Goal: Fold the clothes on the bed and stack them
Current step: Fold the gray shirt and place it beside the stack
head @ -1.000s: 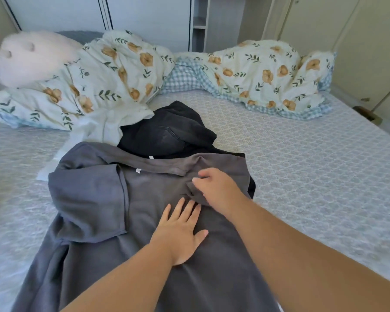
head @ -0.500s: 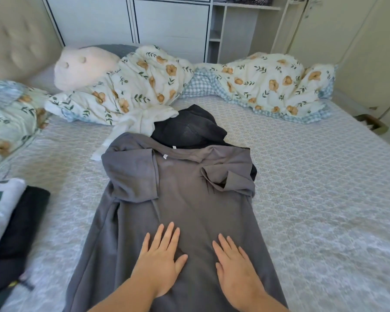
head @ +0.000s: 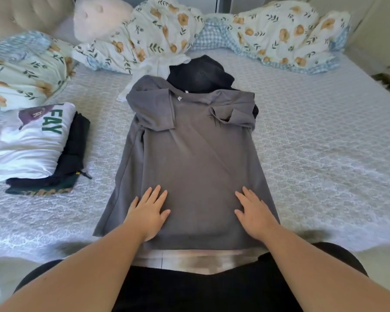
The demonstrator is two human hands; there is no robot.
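In the centre of the frame a grey shirt [head: 196, 158] lies flat on the bed [head: 320, 149], its collar toward the top of the frame and its hem at the lower edge of the mattress. Both sleeves are folded inward over the chest, the left one smooth, the right one a little crumpled. The left hand [head: 148, 213] rests on the lower left part of the shirt with the fingers straight and slightly spread, palm down on the fabric. The right hand [head: 253, 213] rests in the same way on the lower right part, fingers straight and flat; neither hand pinches or grips anything. Just behind the collar a black garment [head: 198, 74] lies in a loose heap, and a white garment [head: 158, 66] lies beside it to the left, partly under the shirt. At the left of the frame there is a stack of folded clothes [head: 32, 145], a white one with green letters on top of dark ones. A flowered quilt [head: 268, 34] is bunched along the top of the frame.
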